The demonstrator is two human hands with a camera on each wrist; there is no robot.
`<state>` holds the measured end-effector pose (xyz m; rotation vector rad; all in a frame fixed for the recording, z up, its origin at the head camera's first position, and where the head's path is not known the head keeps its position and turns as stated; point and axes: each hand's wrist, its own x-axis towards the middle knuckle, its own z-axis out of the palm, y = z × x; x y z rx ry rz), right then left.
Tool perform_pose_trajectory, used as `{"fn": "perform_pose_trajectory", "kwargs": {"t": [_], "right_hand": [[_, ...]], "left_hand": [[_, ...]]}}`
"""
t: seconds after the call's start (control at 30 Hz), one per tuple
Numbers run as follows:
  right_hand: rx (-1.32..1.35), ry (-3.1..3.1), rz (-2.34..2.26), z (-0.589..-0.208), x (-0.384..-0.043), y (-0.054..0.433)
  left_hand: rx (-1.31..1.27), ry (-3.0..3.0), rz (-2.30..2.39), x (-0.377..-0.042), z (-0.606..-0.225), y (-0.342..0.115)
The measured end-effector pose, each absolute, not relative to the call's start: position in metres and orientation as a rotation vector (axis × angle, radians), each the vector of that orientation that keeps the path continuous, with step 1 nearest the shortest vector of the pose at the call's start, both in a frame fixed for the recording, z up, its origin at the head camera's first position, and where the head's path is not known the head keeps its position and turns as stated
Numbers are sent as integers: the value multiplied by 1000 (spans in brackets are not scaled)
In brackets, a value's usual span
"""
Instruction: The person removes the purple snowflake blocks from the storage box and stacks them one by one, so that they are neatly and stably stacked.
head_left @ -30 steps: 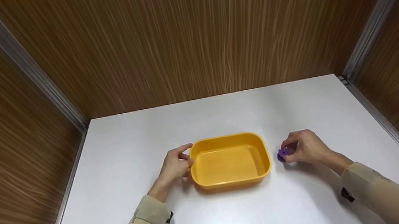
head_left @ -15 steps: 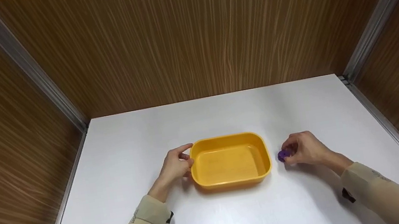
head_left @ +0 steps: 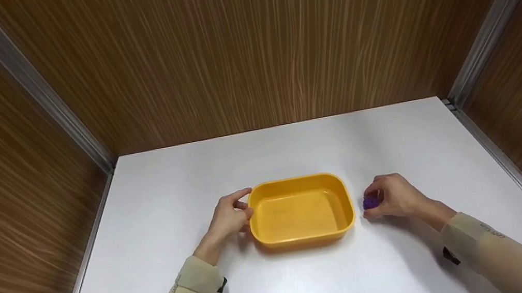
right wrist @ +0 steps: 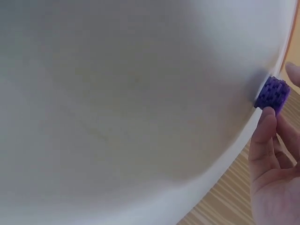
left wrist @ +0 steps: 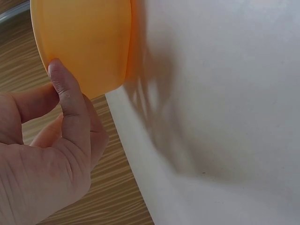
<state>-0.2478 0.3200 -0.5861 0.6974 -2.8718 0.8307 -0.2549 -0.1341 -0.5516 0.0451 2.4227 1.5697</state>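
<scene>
A yellow rectangular tub [head_left: 302, 239] with rounded corners stands on the white table, nothing inside it. At its left end, my left hand [head_left: 229, 217] touches the rim and outer wall with extended fingers and thumb; the left wrist view shows the thumb tip at the rim of the tub [left wrist: 89, 47]. Right of the tub, my right hand [head_left: 398, 195] holds a small stack of purple notched discs [head_left: 370, 202] low at the table, between thumb and fingers. In the right wrist view one fingertip stands a little apart from the disc stack [right wrist: 273, 93].
Wood-grain panels enclose the white table [head_left: 294, 288] at the back panel [head_left: 256, 47], left and right. Metal strips run along the side edges. A narrow gap separates the purple stack from the tub's right wall.
My right hand has shifted slightly left, its thumb and finger now further round the purple discs, which have turned and look more like one compact stack. The left hand and tub stay put.
</scene>
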Motion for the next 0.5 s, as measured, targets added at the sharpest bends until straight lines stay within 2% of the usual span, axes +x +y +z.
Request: {"fn": "perform_pose_trajectory", "kwargs": {"t": [0.5], "right_hand": [[793,-2853,757,-584,-249,317]], "left_hand": [[56,2409,1558,-255,-549,-135]]}}
